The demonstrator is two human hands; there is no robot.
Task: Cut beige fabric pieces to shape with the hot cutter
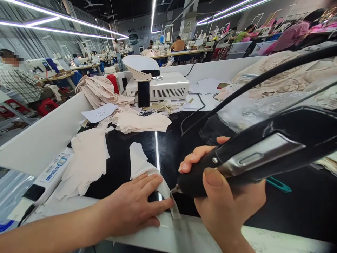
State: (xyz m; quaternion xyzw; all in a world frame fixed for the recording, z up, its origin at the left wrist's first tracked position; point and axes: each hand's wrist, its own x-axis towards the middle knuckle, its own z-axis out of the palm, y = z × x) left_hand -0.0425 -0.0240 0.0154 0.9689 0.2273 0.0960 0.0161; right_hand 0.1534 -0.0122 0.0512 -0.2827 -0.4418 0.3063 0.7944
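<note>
The right hand point(223, 203) is wrapped around a black handheld tool point(258, 158) with a silver panel, its thumb on the near side and its fingers curled around the far side. The tool's slim metal tip point(176, 189) points at the edge of a pale fabric piece point(139, 158) (whether it touches, I cannot tell). The left hand point(137, 203) lies palm down with its fingers extended and somewhat spread, gripping nothing but resting on that same piece, which lies on the glossy black work surface point(121, 151) and curves down toward its near edge.

Left of the piece is a pile of pale cut fabric point(88, 158); beyond it, more pieces point(143, 122) lie near a printed paper point(100, 112). A teal implement point(279, 184) lies right of the right hand. Farther back, a dark phone point(143, 94) leans upright against a white vented box point(168, 86).
</note>
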